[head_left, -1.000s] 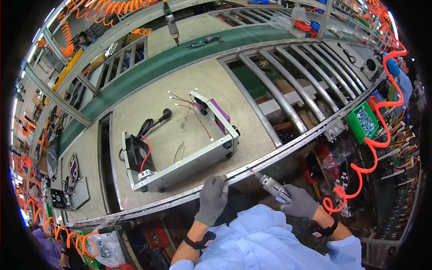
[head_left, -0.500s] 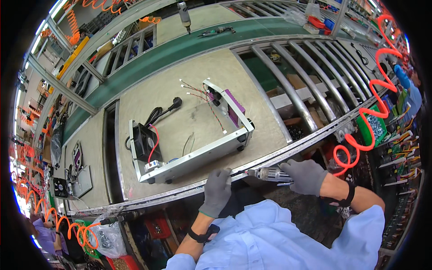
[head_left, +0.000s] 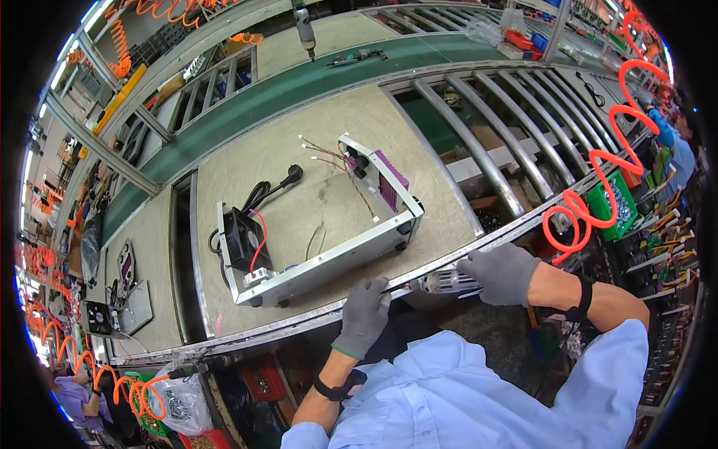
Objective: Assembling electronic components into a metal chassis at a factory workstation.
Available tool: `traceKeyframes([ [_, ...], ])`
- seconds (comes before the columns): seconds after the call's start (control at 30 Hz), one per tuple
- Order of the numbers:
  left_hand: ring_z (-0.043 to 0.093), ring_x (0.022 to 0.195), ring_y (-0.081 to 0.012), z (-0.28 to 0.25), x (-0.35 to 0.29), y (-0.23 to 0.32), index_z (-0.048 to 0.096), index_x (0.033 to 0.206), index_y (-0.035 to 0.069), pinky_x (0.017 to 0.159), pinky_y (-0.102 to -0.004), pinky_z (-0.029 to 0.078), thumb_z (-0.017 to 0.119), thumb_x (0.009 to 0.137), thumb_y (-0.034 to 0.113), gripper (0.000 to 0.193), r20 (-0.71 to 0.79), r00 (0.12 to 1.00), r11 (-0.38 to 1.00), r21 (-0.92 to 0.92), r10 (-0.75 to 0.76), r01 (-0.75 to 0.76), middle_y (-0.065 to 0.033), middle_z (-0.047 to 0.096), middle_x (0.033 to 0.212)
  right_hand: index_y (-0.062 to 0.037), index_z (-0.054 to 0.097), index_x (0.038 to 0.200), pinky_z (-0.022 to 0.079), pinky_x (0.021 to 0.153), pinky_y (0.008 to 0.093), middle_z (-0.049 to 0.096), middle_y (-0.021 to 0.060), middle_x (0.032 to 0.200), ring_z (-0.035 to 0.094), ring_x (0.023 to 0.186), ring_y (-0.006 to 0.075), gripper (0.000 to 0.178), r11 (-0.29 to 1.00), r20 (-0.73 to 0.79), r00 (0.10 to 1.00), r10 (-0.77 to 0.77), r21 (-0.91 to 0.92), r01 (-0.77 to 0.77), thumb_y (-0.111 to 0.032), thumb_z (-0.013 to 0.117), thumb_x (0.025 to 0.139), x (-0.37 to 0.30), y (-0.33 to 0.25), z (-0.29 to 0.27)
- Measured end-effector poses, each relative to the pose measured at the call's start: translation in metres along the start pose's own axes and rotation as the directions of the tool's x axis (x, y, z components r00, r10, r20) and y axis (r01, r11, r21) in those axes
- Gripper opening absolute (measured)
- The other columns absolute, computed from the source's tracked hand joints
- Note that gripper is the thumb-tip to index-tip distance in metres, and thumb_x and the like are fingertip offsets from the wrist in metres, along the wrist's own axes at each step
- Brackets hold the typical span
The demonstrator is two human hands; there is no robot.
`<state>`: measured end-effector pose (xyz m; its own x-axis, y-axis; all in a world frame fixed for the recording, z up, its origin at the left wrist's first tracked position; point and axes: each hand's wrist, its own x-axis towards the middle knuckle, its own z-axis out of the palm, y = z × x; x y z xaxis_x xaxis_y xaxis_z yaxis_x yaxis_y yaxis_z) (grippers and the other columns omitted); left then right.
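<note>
While the right hand grips a power screwdriver, the left hand curls nearby.
The tool is beside the bench edge, rear hidden; whether the left hand holds anything is unclear.

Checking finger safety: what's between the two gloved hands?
In the head view, the silver power screwdriver, held in the right hand, pointing toward the left hand.

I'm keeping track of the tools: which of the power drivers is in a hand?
The silver driver gripped by the gloved right hand. Elsewhere, a hanging driver points tip down and a dark driver lies on the green belt.
</note>
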<state>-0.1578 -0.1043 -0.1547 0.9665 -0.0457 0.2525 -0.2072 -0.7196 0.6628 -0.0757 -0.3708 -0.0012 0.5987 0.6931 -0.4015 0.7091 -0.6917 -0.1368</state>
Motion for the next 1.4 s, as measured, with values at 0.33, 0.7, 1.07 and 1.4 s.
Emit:
traceKeyframes([
  [0.33,0.062,0.092,-0.0363,0.008,0.014,0.002,0.065,0.110,0.009,0.078,-0.0468,0.050,0.069,0.085,0.014,0.026,0.121,0.993,0.997,-0.076,-0.002,0.011,-0.0149,0.062,0.094,-0.0050,0.060,0.113,0.057,0.074,0.0490,0.065,0.0174,0.096,0.070,0.082,0.0385,0.038,0.990,-0.006,0.993,0.118,0.074,-0.117,-0.014,0.067,0.077,-0.026,-0.011,-0.015],
  [0.7,0.063,0.093,-0.0362,0.001,0.001,-0.015,0.067,0.109,0.010,0.080,-0.0465,0.051,0.065,0.088,0.013,0.022,0.023,0.999,0.995,-0.087,-0.042,0.044,-0.0153,0.064,0.096,-0.0042,0.062,0.106,0.057,0.072,0.0467,0.065,0.0180,0.092,0.070,0.081,0.0366,0.032,0.994,0.051,0.993,0.106,-0.024,-0.105,-0.014,0.067,0.076,0.000,-0.012,0.002],
  [1.07,0.064,0.083,-0.0340,0.003,0.013,-0.008,0.069,0.104,0.006,0.075,-0.0434,0.050,0.072,0.082,0.010,0.022,0.066,0.996,0.989,-0.139,0.054,-0.045,-0.0148,0.063,0.090,-0.0072,0.061,0.119,0.057,0.076,0.0473,0.065,0.0164,0.100,0.070,0.086,0.0377,0.045,0.975,0.060,0.974,0.220,-0.003,-0.220,-0.016,0.068,0.075,-0.016,-0.040,-0.021],
  [1.4,0.067,0.078,-0.0233,-0.006,0.018,-0.024,0.071,0.106,0.007,0.069,-0.0343,0.053,0.063,0.094,0.014,0.016,0.105,0.983,0.865,-0.467,-0.150,0.182,-0.0106,0.070,0.091,-0.0053,0.057,0.128,0.057,0.079,0.0464,0.064,0.0155,0.106,0.068,0.089,0.0376,0.059,0.946,-0.058,0.956,0.287,0.178,-0.272,-0.021,0.071,0.073,-0.035,-0.046,0.006],
])
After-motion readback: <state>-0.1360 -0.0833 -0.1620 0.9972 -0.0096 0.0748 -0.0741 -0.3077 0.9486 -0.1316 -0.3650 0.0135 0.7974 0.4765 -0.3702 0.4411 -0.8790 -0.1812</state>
